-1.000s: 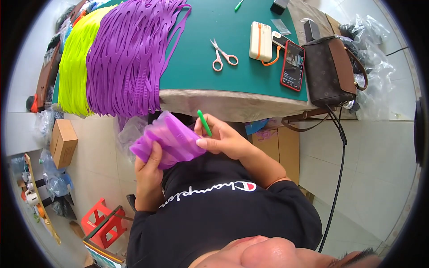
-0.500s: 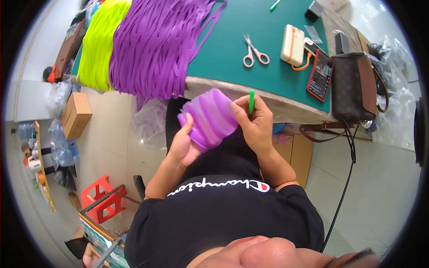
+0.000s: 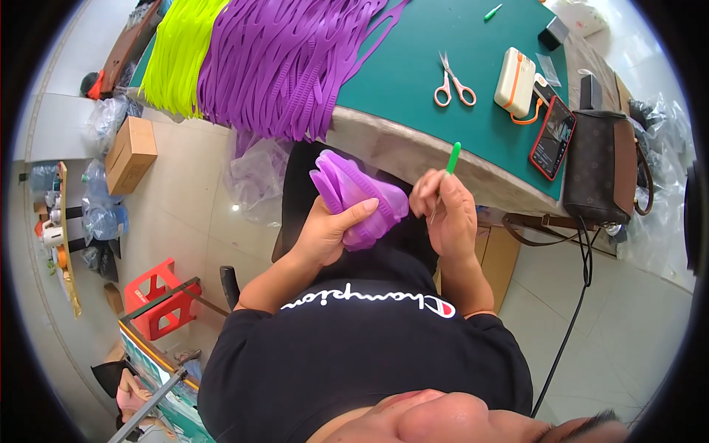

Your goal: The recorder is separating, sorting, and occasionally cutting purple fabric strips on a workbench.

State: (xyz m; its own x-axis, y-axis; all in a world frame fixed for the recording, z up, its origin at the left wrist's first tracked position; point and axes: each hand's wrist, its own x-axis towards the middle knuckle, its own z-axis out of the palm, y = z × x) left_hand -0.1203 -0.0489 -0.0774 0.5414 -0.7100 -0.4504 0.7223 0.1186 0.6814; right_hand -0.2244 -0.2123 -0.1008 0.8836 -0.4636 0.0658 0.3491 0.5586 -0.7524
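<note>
My left hand [image 3: 323, 235] is closed on a soft, translucent purple piece [image 3: 362, 196] with ribbed bands, folded into several layers. The thumb lies across its face. Just to the right, my right hand [image 3: 452, 218] has its fingers curled round a slim green-handled tool [image 3: 454, 157]. The green end points up out of the grip; its lower part is mostly hidden by the fingers. A small gap separates this hand from the purple piece. Both hands are over my lap, in front of the table's near edge.
On the green table [image 3: 413, 88] lie purple strips [image 3: 273, 74], yellow-green strips [image 3: 173, 63], scissors [image 3: 452, 81], a cream case [image 3: 515, 77], a phone [image 3: 552, 138] and another green tool [image 3: 492, 12]. A brown bag [image 3: 600, 166] sits at the right edge. A red stool [image 3: 159, 299] stands left.
My right hand has come away from the purple piece, still with the green tool. The left hand has turned and folded the piece. The view has shifted, so the table sits further right.
</note>
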